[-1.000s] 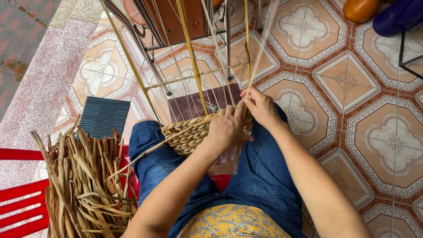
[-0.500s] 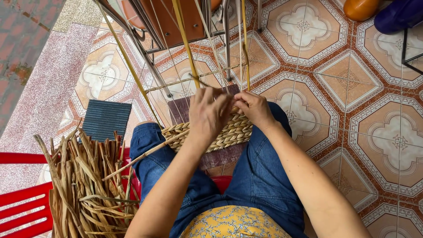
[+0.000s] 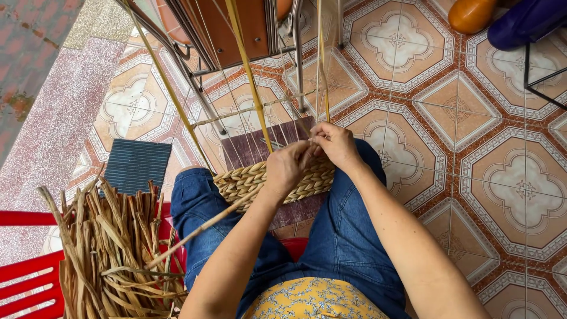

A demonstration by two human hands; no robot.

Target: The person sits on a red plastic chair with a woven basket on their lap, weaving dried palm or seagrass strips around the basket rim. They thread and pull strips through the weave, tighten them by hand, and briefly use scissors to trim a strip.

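The left hand covers the middle of the flat braided straw-coloured woven piece, and its fingertips are hidden against the right hand, so what they pinch is perhaps a thin strand. The upright yellow cane stakes run off the top edge

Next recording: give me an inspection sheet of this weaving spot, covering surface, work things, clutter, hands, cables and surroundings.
Surface: patterned orange and cream tiled floor; the work rests on the person's lap in blue jeans.
Work things: flat woven panel of pale braided straw across the knees; thin upright yellow stakes rising from it.
Clutter: bundle of dried brown straw strips on a red plastic chair; dark ribbed mat on the floor.
Hands: left hand and right hand close together at the panel's top edge, pinching strands.
Cables: nothing seen.
Surroundings: metal chair legs; orange rounded object, top right.
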